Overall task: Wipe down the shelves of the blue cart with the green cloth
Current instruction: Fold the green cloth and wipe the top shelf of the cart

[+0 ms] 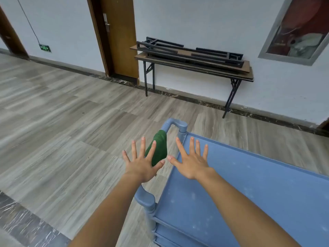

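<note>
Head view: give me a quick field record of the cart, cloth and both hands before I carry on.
cart: blue cart, top shelf bare, pale specks on it
cloth: green cloth draped over the cart handle
left hand: left hand open, fingers spread, in front of the cloth, holding nothing
right hand: right hand open, spread over the shelf's near corner
wiping: not yet begun

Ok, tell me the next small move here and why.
Probably close the left hand on the cloth. Both hands are spread open and empty, the cloth is draped over the cart handle right under the left fingers, and the top shelf shows pale specks, unwiped.
</note>
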`<state>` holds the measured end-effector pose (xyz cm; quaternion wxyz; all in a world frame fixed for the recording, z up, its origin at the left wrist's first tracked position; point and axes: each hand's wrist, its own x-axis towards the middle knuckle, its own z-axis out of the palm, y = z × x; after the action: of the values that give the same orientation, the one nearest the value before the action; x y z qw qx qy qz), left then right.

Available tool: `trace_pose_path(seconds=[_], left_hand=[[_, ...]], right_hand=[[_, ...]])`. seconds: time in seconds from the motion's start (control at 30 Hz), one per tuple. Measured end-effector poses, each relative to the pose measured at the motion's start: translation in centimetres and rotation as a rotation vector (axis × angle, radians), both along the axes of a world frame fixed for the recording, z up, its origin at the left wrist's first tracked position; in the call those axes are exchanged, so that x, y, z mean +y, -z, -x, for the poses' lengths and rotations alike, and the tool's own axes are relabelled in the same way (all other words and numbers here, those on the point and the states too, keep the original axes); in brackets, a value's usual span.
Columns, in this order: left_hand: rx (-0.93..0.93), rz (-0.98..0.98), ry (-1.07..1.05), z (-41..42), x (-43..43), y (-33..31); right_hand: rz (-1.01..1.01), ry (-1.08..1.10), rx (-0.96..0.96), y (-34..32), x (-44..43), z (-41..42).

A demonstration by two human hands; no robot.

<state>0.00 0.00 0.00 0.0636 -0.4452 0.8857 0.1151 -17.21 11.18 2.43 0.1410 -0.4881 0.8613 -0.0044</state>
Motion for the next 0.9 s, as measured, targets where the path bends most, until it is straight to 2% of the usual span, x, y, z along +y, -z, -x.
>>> trace_pose_path(seconds=[0.33, 0.47, 0.63, 0.8, 0.9], left_hand=[[-0.050, -0.099, -0.128, 1.8, -3.0, 3.9], [-0.002, -0.144, -0.194, 2.9, -3.2, 4.3], [0.063, -0.092, -0.222, 4.7, -4.1, 4.1], [0.024, -0.026, -0.190, 5.0, -4.5, 4.4], [0.006, 0.015, -0.178, 4.9, -4.1, 5.0]], right_hand=[[-0.041, -0.002, -0.195, 2.9, -7.9, 3.0], [0.029, -0.084, -0.220, 3.9, -11.5, 5.0], [0.163, -0.340, -0.068, 4.2, -16.6, 8.0], [0.172, -0.684, -0.006, 4.0, -19.9, 10.6], [0.226, -0.795, -0.028, 4.2, -20.4, 11.6]])
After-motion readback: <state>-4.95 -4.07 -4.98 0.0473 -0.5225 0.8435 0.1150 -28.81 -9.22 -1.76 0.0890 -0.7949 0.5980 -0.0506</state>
